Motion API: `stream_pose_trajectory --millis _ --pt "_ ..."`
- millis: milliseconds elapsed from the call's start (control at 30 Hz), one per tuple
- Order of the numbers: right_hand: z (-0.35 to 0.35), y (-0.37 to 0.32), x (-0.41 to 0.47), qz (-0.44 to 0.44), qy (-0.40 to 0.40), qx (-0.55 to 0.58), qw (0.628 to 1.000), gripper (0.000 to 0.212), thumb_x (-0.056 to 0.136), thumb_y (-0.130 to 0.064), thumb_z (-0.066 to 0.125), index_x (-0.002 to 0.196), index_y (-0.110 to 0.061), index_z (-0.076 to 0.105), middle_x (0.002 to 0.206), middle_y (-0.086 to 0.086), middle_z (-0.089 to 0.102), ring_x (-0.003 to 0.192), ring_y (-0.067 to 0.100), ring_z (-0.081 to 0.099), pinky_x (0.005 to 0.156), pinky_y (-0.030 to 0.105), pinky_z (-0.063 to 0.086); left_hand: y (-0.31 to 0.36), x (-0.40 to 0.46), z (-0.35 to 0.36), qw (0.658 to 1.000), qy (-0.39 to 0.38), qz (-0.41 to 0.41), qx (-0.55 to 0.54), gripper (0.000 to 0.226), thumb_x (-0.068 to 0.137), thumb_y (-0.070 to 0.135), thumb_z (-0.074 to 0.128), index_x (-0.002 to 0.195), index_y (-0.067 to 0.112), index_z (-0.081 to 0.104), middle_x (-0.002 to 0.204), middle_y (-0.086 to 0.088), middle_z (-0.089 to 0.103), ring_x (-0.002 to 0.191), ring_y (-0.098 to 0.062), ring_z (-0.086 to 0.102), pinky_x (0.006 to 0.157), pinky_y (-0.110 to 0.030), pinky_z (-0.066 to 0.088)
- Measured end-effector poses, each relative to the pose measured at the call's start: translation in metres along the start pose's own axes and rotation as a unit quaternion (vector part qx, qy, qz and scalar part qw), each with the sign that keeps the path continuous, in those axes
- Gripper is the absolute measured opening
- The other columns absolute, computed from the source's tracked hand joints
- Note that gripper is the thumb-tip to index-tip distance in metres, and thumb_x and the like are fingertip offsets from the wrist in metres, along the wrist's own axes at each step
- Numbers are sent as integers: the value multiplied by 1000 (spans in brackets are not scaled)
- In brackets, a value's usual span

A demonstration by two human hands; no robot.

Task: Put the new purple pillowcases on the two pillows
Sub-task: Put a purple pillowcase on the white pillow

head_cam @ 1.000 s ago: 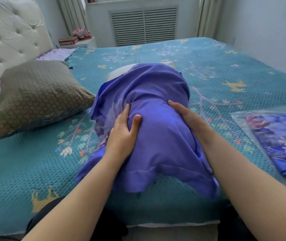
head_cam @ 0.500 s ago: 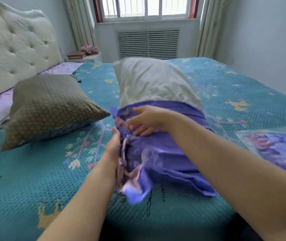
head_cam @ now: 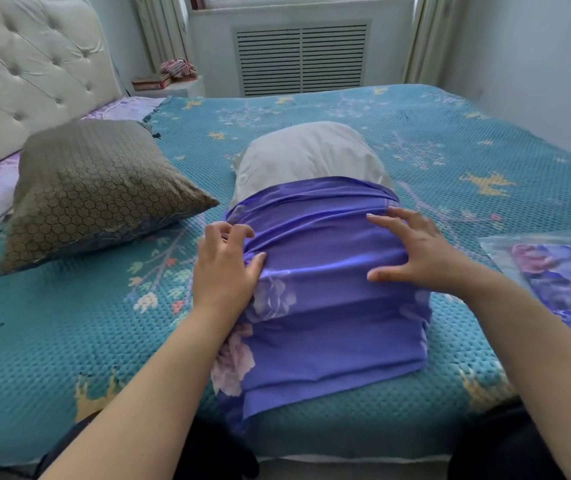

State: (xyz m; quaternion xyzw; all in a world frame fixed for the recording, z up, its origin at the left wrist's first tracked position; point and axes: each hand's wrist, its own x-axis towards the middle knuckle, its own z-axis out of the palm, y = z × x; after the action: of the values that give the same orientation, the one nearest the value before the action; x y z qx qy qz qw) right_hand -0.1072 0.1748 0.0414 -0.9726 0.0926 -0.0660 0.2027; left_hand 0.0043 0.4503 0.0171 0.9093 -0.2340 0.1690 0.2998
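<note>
A white pillow (head_cam: 306,155) lies on the bed in front of me, its near half inside a purple floral pillowcase (head_cam: 329,306). The far end of the pillow sticks out bare past the gathered case opening. My left hand (head_cam: 223,266) pinches the bunched fabric at the left side of the case. My right hand (head_cam: 419,252) rests on top of the case at the right, fingers spread and curled onto the cloth. A second pillow (head_cam: 93,188) in a brown honeycomb cover lies to the left. Another purple pillowcase in a clear bag (head_cam: 561,278) lies at the right.
The bed carries a teal patterned bedspread (head_cam: 52,334). A tufted cream headboard (head_cam: 24,67) stands at the left. A radiator grille (head_cam: 299,57) sits under the window at the far wall, with a small table holding books (head_cam: 166,81) beside it.
The pillow, held upright half a second ago, now lies flat on the bed. My right hand has moved from the left of the case opening to the right side.
</note>
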Motion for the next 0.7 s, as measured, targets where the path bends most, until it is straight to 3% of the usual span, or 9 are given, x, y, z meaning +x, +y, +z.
stream_pose_trajectory --millis 33,100,200,267,367,467,533,633,700 --pt "1 3 -6 3 -24 -24 999 102 59 -65 75 145 -44 22 154 1 13 142 24 15 116 39 15 1 -2 -1 999 7 38 22 26 83 42 64 96 21 59 103 -4 49 97 -29 50 84 -42 46" --pt "5 5 -15 39 -6 -36 999 107 62 -49 81 146 -43 15 152 2 10 139 28 24 112 41 25 5 -8 -5 995 -22 78 65 42 81 62 51 80 20 58 83 0 53 80 -26 52 70 -39 47" --pt "14 2 -25 106 83 -35 990 95 65 -44 81 141 -32 27 134 9 24 111 37 52 88 46 45 3 -17 -7 984 -62 107 130 58 69 76 47 85 20 56 82 1 54 76 -25 54 67 -37 46" --pt "20 -3 -31 107 132 -55 984 79 67 -44 79 130 -20 37 126 12 30 99 39 56 79 45 47 -1 -22 -9 981 -70 110 142 55 66 68 62 89 18 54 86 -1 54 81 -28 55 68 -40 47" --pt "27 -6 -38 17 200 -48 979 56 71 -41 77 111 -12 51 121 15 38 90 39 59 68 42 48 -3 -27 -10 973 -44 93 204 55 61 60 72 88 16 54 96 -7 49 89 -31 52 74 -45 44" --pt "36 -2 -43 -55 191 -67 978 54 68 -49 74 108 -21 51 130 12 37 103 39 59 67 48 54 -1 -29 -10 951 -37 82 296 48 64 55 74 85 14 57 95 -10 52 89 -32 50 73 -44 42" --pt "39 0 -47 -47 199 -88 975 47 69 -42 76 105 -21 54 128 13 39 106 40 56 67 51 56 1 -31 -8 950 -50 75 298 41 72 48 73 85 13 55 92 -10 54 85 -33 53 69 -42 42" --pt "41 -5 -52 -7 277 -118 954 22 76 -30 75 84 -14 62 103 13 51 92 38 56 53 43 51 6 -33 -6 970 -72 52 228 34 80 40 68 85 10 52 93 -12 52 84 -35 54 65 -41 42" --pt "39 -7 -51 16 282 -113 953 19 81 -29 71 81 -12 61 96 11 53 90 37 55 53 40 48 9 -34 -6 974 -84 55 201 33 82 39 67 88 10 52 96 -11 51 86 -34 54 66 -41 43"
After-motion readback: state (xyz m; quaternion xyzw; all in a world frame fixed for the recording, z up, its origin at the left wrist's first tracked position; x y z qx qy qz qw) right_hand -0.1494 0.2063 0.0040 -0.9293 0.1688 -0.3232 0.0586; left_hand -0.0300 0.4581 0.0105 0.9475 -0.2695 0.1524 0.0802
